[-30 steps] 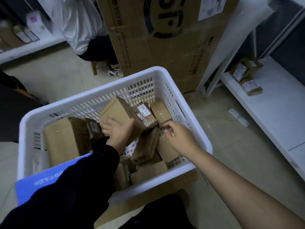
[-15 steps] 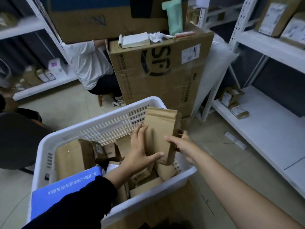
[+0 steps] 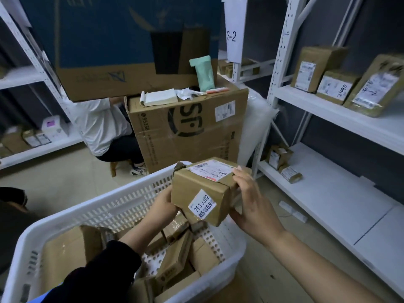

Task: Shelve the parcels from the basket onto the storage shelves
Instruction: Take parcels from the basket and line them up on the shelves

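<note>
head view, brown cardboard parcel with white labels held above white perforated basket, left hand cupped at its 9 o'clock side, right hand wrapped round 3 o'clock edge

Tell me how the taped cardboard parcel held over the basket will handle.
The cardboard parcel probably stays stiff: its faces are flat, its edges square. It seems fairly light, since the left hand and right hand hold it up by its sides alone. Boxy and flat-sided, it should sit steady on a shelf, not roll.
</note>
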